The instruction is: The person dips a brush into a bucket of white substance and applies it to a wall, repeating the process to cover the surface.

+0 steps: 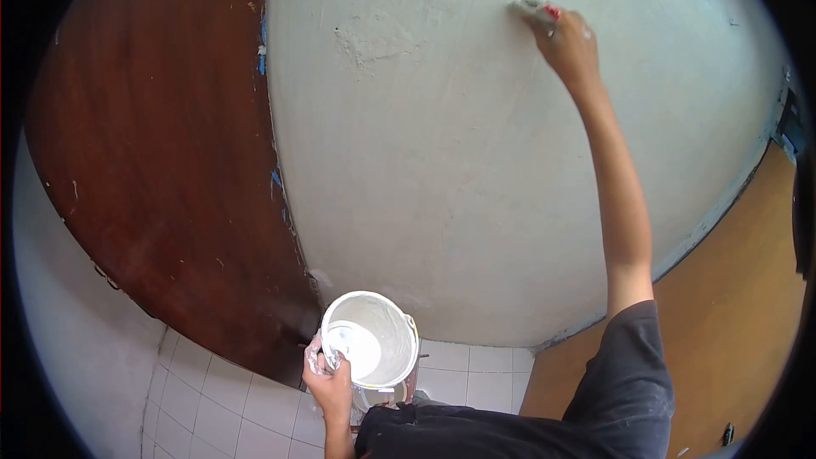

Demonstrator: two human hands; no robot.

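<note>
My left hand (328,382) grips the rim of a white bucket (393,331), its thumb and fingers smeared with white. White paint (357,353) lies in the bottom of the tilted bucket. High up to the right, my right hand (574,49) is closed around a paintbrush (529,6) with some red on it. The brush head points left against the pale wall (450,170); its bristles are small and partly hidden by my fingers. A rough patch of plaster (374,42) shows on the wall left of the brush.
A dark brown door (161,153) stands at the left, with blue scraps (263,59) along its edge. A lighter brown panel (680,348) is at the right. Beneath the bucket another container (382,397) partly shows above the white tiled floor (217,408).
</note>
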